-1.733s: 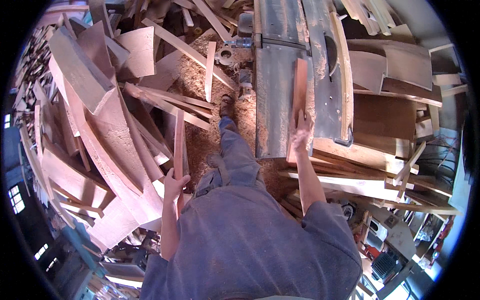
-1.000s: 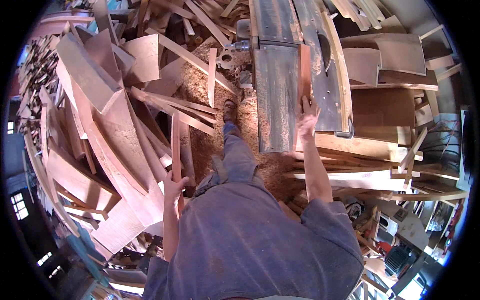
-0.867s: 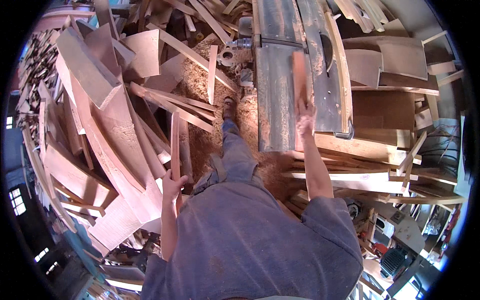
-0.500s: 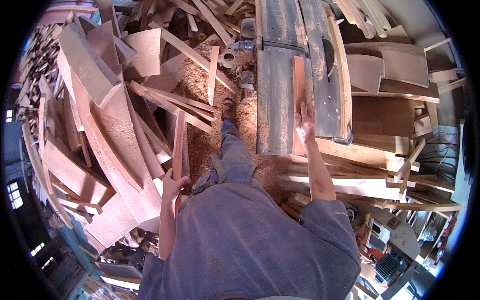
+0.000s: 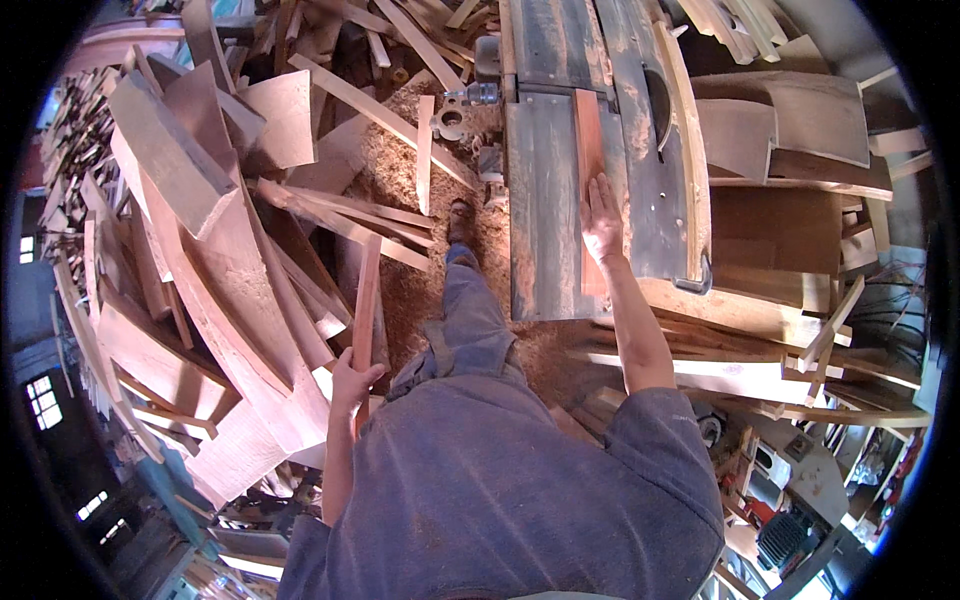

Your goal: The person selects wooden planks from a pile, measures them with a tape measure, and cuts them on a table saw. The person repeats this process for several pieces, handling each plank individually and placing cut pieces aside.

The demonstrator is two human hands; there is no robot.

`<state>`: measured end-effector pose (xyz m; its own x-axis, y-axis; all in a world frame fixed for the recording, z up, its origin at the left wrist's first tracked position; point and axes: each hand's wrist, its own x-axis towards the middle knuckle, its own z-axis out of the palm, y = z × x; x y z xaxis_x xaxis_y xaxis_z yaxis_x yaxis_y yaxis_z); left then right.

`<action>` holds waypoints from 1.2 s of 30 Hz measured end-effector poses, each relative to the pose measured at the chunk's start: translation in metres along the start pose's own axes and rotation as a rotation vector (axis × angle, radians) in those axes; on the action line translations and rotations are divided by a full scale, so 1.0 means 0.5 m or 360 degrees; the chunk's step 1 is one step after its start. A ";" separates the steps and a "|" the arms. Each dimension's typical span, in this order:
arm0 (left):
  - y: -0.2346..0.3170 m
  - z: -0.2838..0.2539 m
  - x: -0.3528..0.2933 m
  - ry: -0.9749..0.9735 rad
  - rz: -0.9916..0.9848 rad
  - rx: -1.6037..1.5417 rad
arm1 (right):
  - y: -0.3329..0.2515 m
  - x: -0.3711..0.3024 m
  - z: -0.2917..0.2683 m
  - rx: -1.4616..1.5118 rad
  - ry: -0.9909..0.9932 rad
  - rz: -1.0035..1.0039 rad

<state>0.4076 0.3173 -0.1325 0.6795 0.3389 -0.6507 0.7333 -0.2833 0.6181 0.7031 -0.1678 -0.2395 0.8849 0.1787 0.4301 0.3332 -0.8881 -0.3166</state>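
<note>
My right hand (image 5: 602, 222) lies flat on a reddish wooden strip (image 5: 588, 135), fingers stretched forward along it. The strip rests lengthwise on the grey metal bed of a woodworking machine that looks like a jointer (image 5: 540, 210), its far end near the seam across the bed. By my left side, my left hand (image 5: 355, 382) is closed around a second reddish wooden strip (image 5: 367, 300). That one points forward and tilts up, clear of the machine; its lower end is partly hidden behind my hand and forearm.
A light wooden fence (image 5: 690, 150) runs along the bed's right side. Curved boards (image 5: 235, 270) are heaped at the left, and more planks (image 5: 770, 235) are stacked at the right. Shavings (image 5: 400, 165) and loose offcuts (image 5: 425, 155) cover the floor around my foot.
The strip under my right hand has slid a little forward along the bed, with the hand moving along. My left hand still grips its strip, and the whole view has shifted slightly.
</note>
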 end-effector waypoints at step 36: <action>0.125 0.031 0.115 0.0069 -0.0052 0.0235 | 0.155 0.470 0.233 -0.0026 0.0049 -0.0003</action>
<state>0.4930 0.3053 -0.1383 0.6557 0.3878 -0.6478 0.7529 -0.3992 0.5232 0.9747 -0.1454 -0.2615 0.8738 0.1672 0.4566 0.3289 -0.8948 -0.3020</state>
